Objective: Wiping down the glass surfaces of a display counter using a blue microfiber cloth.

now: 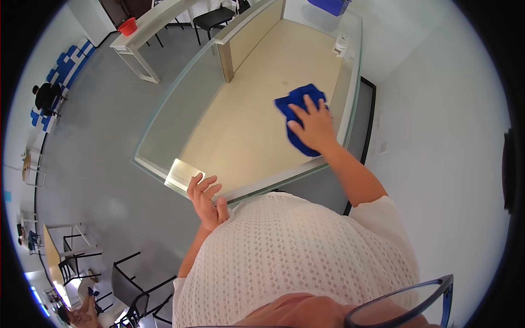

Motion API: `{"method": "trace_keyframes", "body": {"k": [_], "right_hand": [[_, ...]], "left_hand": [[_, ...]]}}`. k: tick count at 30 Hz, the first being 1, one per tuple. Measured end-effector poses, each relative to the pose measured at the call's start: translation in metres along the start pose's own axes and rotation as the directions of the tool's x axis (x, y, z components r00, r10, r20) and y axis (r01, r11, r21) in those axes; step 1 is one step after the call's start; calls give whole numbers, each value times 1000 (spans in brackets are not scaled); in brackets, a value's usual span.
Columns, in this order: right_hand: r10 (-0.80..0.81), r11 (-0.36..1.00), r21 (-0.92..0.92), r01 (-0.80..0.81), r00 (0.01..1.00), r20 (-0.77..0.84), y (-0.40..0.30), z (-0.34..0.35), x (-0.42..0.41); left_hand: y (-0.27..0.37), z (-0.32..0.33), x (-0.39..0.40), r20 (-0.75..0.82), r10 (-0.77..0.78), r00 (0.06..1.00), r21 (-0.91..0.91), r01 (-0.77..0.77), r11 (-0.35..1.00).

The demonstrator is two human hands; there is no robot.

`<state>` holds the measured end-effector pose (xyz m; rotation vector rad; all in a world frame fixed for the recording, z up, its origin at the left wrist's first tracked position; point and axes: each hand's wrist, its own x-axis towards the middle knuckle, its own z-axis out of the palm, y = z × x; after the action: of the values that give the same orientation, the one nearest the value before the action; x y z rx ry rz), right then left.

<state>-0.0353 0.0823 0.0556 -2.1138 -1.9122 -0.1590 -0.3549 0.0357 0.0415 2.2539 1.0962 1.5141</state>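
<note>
Spread over a dark blue cloth (303, 119), my right hand (318, 127) holds it against the beige desktop (246, 119) near the right side. The cloth is bunched, and its far corners stick out past my fingers. My left hand (207, 205) is at the near left edge of the desk, with its fingers raised, slightly curled and apart. It holds nothing; whether it touches the glass edge I cannot tell. Low glass panels (176, 110) border the desktop. A bright reflective patch (180, 174) shows at the near left corner, beside my left fingers.
A beige divider (254, 37) rises at the far left of the desktop. A white socket box (341, 44) and a blue bin (330, 6) are at the far right. Left stand a long table (151, 24) with a red basin (127, 26) and several chairs (130, 283). A person (47, 97) is farther off.
</note>
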Motion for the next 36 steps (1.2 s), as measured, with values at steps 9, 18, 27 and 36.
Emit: {"method": "trace_keyframes", "body": {"k": [9, 18, 27, 36], "right_hand": [[-479, 855, 247, 457, 877, 37, -130, 7, -7], [-649, 699, 403, 590, 761, 12, -159, 26, -17], [-215, 965, 146, 219, 976, -39, -37, 32, 14], [189, 982, 27, -188, 980, -59, 98, 18, 25]], "left_hand": [[-5, 12, 1, -8, 36, 999, -4, -36, 999], [-8, 17, 1, -39, 41, 998, -3, -41, 999], [-10, 9, -6, -27, -19, 999, 30, 20, 999], [-9, 0, -10, -36, -37, 999, 38, 38, 999]]}}
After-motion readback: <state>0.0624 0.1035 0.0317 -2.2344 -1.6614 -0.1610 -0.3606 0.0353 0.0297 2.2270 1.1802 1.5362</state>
